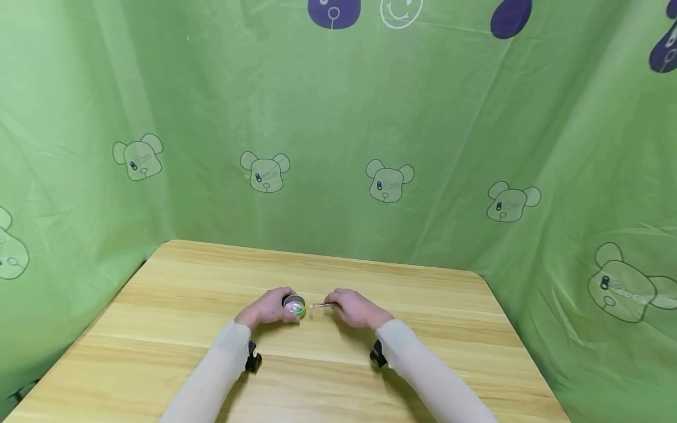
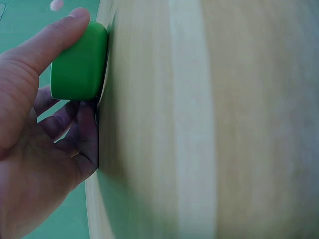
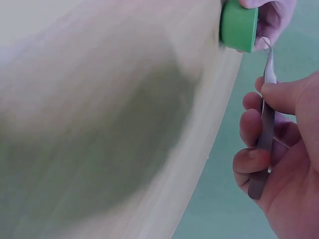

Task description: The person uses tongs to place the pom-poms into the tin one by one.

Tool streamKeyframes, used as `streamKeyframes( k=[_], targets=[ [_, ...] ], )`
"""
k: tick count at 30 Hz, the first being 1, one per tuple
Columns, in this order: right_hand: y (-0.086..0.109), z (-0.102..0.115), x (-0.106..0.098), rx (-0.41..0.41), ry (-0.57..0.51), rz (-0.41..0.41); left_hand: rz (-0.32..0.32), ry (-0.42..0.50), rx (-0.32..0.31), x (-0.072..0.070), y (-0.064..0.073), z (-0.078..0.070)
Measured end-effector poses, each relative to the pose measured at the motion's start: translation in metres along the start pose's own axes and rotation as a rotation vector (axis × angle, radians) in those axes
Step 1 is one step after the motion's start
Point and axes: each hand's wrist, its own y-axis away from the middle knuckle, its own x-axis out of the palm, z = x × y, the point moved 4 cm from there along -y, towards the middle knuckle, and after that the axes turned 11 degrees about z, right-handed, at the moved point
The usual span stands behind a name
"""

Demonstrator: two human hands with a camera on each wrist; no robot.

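My left hand (image 1: 272, 306) grips a small green open-topped container (image 2: 77, 64) that stands on the table. The thumb presses its near side and the fingers reach round behind. Pink, white and green bits show inside it in the head view, too small to name. My right hand (image 1: 357, 308) holds a pair of metal tweezers (image 3: 267, 117) between thumb and fingers, just right of the container. At their bent tips is a small pinkish-white ball (image 3: 264, 43), apart from the rim in the head view. The same ball shows beyond my left thumb in the left wrist view.
The wood-grain table (image 1: 423, 329) has rounded far corners. A green curtain (image 1: 328, 117) with bear-face prints hangs behind it and on both sides. Each wrist wears a small black camera, such as the left camera (image 1: 253, 358).
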Motion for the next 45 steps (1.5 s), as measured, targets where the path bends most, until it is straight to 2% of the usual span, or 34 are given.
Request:
streamKeyframes(
  k=[8,27,35,45],
  targets=[
    [-0.008,0.003,-0.007,-0.037,-0.019,-0.026,-0.002,0.004,0.003,0.000,0.000,0.002],
    [-0.034,0.005,-0.006,-0.002,-0.030,0.020,-0.001,-0.014,0.012,-0.002,-0.002,0.004],
    [-0.038,0.010,-0.003,-0.009,-0.029,0.023,-0.001,-0.007,0.020,-0.002,-0.003,0.004],
    [-0.040,0.010,0.000,0.039,-0.048,0.065,0.001,-0.001,0.026,-0.002,-0.002,0.005]
  ],
)
